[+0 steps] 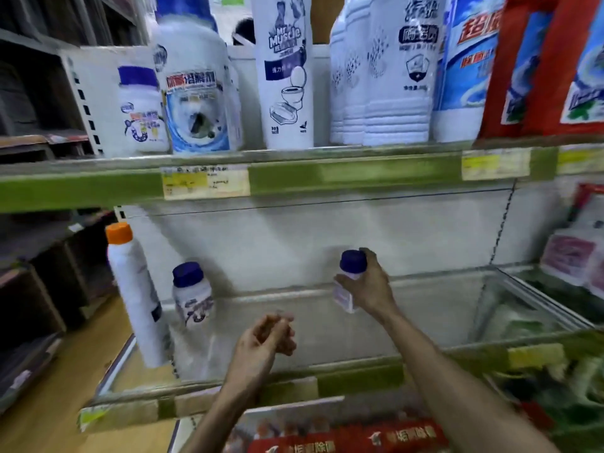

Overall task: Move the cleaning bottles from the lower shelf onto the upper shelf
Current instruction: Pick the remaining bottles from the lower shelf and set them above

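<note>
My right hand (369, 286) grips a small white bottle with a blue cap (351, 266), lifted above the lower shelf (327, 371). My left hand (264, 341) hovers in front of that shelf with fingers loosely curled and holds nothing. A second small blue-capped bottle (191, 294) stands at the left of the lower shelf, beside a tall white spray can with an orange cap (135, 295). The upper shelf (327, 171) carries a matching small blue-capped bottle (140, 109) at its left end.
The upper shelf is crowded with tall white cleaner bottles (284, 70), a blue-labelled jug (199, 93) and red packs (549, 67). A clear divider (510, 299) bounds the lower shelf on the right. Red packages (343, 439) lie below.
</note>
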`<state>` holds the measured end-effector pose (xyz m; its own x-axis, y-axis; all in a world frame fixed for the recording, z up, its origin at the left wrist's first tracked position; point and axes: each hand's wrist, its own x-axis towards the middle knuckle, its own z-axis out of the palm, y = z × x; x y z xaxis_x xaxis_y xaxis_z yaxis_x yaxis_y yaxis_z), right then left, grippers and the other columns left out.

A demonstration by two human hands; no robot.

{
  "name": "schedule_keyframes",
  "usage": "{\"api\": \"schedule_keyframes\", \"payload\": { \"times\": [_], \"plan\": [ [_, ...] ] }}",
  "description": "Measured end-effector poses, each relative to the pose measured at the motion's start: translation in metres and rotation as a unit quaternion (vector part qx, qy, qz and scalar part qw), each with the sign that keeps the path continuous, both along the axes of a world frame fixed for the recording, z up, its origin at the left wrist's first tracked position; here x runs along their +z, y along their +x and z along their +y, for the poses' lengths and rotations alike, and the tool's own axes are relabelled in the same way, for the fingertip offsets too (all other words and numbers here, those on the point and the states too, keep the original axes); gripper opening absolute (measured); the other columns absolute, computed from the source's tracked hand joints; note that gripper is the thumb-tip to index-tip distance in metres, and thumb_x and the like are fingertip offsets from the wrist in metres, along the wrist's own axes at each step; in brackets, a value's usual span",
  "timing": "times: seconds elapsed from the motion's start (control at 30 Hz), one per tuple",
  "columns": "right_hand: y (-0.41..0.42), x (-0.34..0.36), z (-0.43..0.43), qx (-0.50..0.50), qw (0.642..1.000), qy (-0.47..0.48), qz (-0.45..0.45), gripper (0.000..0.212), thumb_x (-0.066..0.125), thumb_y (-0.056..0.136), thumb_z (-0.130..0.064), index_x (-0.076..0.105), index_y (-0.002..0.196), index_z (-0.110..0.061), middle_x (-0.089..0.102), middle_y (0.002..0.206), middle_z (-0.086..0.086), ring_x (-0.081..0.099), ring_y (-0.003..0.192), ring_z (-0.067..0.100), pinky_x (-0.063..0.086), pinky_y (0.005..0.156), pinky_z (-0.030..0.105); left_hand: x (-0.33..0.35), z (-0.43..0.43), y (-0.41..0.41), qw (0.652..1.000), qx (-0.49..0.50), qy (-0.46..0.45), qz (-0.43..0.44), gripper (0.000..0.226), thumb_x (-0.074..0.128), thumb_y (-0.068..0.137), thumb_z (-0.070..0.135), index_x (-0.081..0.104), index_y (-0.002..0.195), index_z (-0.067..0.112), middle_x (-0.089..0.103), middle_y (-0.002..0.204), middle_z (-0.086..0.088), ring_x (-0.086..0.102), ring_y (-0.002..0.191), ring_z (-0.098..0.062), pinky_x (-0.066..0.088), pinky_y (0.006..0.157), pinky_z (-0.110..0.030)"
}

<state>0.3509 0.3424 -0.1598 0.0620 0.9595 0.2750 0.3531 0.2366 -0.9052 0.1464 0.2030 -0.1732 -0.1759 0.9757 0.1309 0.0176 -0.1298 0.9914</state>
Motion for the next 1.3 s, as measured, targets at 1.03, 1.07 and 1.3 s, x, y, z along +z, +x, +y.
{"api": "schedule_keyframes", "payload": {
  "times": [1.03, 1.07, 1.3],
  "plan": [
    [-0.082, 0.104, -0.183, 0.372, 0.902, 0.073, 0.208, 0.072, 0.074, 0.078, -0.059, 0.051, 0.131, -0.016, 0.071, 0.117, 0.017, 0.066, 0.110, 0.044, 0.054, 0.094, 0.056, 0.037, -0.102, -0.009, 0.944, -0.230, 0.122, -0.203, 0.077, 0.073, 0.073, 0.063, 0.058, 0.118, 0.001, 0.074, 0.090, -0.014, 0.072, 0.070, -0.024, 0.060, 0.061, -0.033],
    [-0.084, 0.120, -0.189, 0.389, 0.892, 0.075, 0.218, 0.073, 0.074, 0.078, -0.059, 0.050, 0.131, -0.014, 0.070, 0.116, 0.019, 0.065, 0.109, 0.048, 0.053, 0.094, 0.060, 0.051, -0.108, -0.008, 0.937, -0.243, 0.137, -0.212, 0.070, 0.069, 0.076, 0.064, 0.064, 0.115, 0.007, 0.074, 0.090, -0.014, 0.071, 0.066, -0.024, 0.060, 0.058, -0.033],
    [-0.110, 0.262, -0.205, 0.446, 0.857, 0.035, 0.256, 0.065, 0.079, 0.075, -0.054, 0.058, 0.119, -0.012, 0.070, 0.100, 0.021, 0.068, 0.086, 0.033, 0.056, 0.080, 0.041, 0.181, -0.126, -0.011, 0.903, -0.268, 0.174, -0.288, 0.063, 0.055, 0.084, 0.064, 0.066, 0.120, 0.014, 0.070, 0.095, -0.015, 0.066, 0.065, -0.028, 0.053, 0.044, -0.029]
  ]
}}
